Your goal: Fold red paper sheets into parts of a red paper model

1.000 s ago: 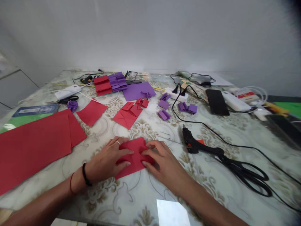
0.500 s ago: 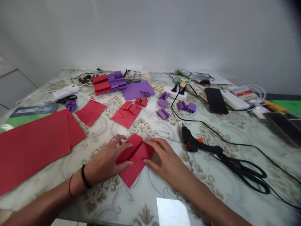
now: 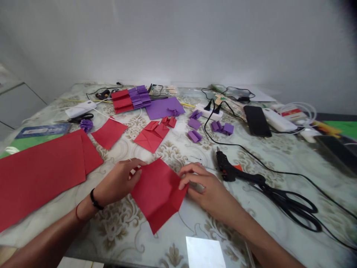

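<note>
A red paper square (image 3: 157,193) lies unfolded like a diamond on the patterned table (image 3: 195,227), creased down its middle. My left hand (image 3: 118,180) pinches its left corner with curled fingers. My right hand (image 3: 205,184) grips its right corner, thumb and fingers closed on the edge. A black bracelet and a red thread circle my left wrist.
Large red sheets (image 3: 41,171) lie at left, folded red pieces (image 3: 152,136) and purple pieces (image 3: 195,128) farther back. A black glue gun (image 3: 234,173), black scissors (image 3: 292,208) and cables lie right. A phone (image 3: 256,121), power strip (image 3: 209,111) and second scissors (image 3: 78,119) sit behind.
The folded red paper has been opened out into a full square. Both hands slid apart from its middle to its left and right corners.
</note>
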`<state>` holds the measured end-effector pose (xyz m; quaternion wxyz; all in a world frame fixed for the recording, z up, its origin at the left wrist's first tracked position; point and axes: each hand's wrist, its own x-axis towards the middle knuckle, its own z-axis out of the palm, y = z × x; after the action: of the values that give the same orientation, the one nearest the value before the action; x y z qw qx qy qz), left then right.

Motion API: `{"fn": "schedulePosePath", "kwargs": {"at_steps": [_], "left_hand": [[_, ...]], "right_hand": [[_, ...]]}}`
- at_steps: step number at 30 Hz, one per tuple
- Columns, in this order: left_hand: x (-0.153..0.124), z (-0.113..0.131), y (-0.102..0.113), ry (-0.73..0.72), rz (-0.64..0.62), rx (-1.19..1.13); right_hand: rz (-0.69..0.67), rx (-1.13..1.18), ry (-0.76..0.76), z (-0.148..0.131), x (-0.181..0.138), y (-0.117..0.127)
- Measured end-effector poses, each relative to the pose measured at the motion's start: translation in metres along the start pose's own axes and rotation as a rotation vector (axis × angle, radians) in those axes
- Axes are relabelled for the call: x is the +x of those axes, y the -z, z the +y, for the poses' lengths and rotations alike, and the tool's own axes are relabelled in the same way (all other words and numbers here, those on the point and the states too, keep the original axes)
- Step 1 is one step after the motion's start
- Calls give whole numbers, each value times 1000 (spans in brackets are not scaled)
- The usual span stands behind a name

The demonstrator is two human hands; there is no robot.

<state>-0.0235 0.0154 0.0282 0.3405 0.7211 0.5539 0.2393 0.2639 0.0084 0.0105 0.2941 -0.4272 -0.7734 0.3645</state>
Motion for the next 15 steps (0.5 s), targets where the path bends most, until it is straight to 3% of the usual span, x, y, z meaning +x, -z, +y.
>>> {"fn": "schedulePosePath", "kwargs": {"at_steps": [9,15], "left_hand": [[6,-7,16,91,78,-310],[4,0,18,99,105,-527]], "right_hand": [[283,48,-74,13,4,26],[303,250,-152,21,4,34]]}}
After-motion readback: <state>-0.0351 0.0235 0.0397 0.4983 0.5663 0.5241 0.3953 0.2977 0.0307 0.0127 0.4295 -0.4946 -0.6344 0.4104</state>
